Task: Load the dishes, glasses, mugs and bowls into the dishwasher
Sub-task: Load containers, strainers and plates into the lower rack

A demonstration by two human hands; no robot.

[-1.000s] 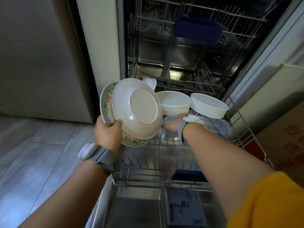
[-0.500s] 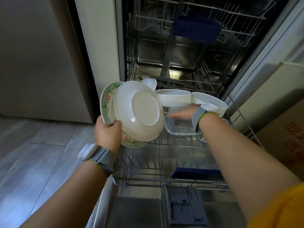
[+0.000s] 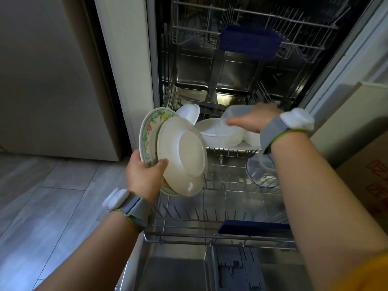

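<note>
The right hand point(image 3: 253, 120) grasps a clear plastic box point(image 3: 233, 117), blurred, above centre of the frame, tipped with its long axis roughly level, over white bowls point(image 3: 222, 133) already in the lower rack point(image 3: 210, 225). The left hand point(image 3: 144, 175) pinches a cream plate point(image 3: 181, 156) and a flowered plate point(image 3: 150, 133) on edge, undersides facing right. I judge loading partly done; front rows are still unfilled

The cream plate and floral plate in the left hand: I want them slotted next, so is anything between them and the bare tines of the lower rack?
Nothing visible. The cream plate and floral-rimmed plate hang over empty wire tines.
</note>
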